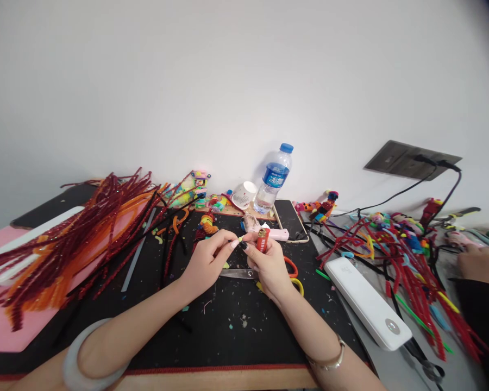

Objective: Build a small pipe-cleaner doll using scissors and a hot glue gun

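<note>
Over the black mat [244, 347] my two hands meet at the fingertips. A tiny yellow piece [240, 239], too small to name, is pinched by my left hand [212, 260]. My right hand [271, 269] keeps a red lighter [263, 239] upright against its palm, while its thumb and forefinger close at the yellow piece. Scissors [239, 273] with orange and yellow handles lie under my right hand, partly hidden. Just behind the hands rest a pink glue gun [277, 233] and a small yellow-and-orange figure [207, 222].
Red and orange pipe cleaners [77, 239] heap at the left. A water bottle [275, 179], a tipped paper cup [244, 194] and a phone [290, 217] are behind. On the right are a power bank [369, 303], more pipe cleaners [415, 271] and another person's hand [483, 265].
</note>
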### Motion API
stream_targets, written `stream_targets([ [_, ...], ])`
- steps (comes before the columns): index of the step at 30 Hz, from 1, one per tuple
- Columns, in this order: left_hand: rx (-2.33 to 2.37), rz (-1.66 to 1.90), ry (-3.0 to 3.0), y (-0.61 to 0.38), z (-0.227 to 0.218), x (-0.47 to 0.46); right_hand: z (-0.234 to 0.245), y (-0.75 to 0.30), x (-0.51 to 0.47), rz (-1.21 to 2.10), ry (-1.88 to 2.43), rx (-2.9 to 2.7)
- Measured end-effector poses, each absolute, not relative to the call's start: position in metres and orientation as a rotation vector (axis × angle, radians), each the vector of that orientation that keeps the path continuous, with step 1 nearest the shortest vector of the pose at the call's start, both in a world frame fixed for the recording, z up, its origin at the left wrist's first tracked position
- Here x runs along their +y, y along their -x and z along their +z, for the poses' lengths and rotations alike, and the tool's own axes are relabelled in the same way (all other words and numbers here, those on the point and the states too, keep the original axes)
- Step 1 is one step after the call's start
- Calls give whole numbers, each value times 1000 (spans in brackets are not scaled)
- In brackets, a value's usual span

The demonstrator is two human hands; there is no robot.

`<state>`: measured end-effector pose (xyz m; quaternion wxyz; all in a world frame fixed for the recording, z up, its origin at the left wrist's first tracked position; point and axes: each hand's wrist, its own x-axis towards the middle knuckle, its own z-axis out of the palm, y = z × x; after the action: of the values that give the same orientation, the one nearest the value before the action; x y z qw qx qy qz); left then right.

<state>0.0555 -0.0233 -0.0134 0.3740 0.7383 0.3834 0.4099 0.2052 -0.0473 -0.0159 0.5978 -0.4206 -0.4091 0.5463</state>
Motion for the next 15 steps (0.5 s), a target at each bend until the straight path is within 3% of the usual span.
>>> stream_targets([
  [15,964,1027,-1889,-55,-12,-23,-19,-206,-46,1209,1059,-942],
])
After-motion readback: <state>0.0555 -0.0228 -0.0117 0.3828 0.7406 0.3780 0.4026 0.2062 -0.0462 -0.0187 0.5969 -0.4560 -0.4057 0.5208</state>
